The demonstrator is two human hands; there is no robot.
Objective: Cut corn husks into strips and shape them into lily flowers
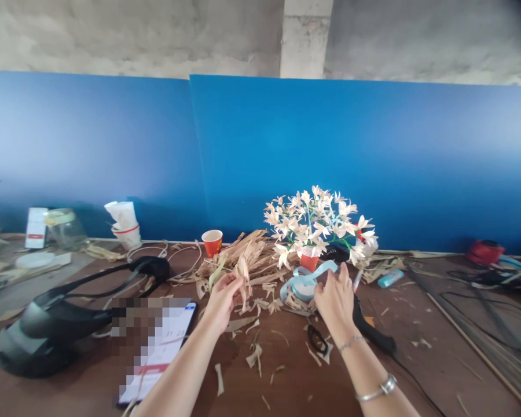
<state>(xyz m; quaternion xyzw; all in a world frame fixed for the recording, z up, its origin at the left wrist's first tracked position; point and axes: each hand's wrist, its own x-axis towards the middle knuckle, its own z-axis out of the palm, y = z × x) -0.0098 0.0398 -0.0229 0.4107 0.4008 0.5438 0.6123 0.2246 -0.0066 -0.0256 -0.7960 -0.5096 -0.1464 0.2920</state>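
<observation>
The left grip (222,299) is closed on a pale, papery dried-husk strip (242,273). The right grip (336,302) stands open just beside a pale blue ribbon roll (303,288). Beyond both grips, a cream husk-flower spray (315,223) rises from a red paper cup (309,261), its lower stems hidden. Loose husk scraps (254,356) remain on the brown wooden bench (295,385).
</observation>
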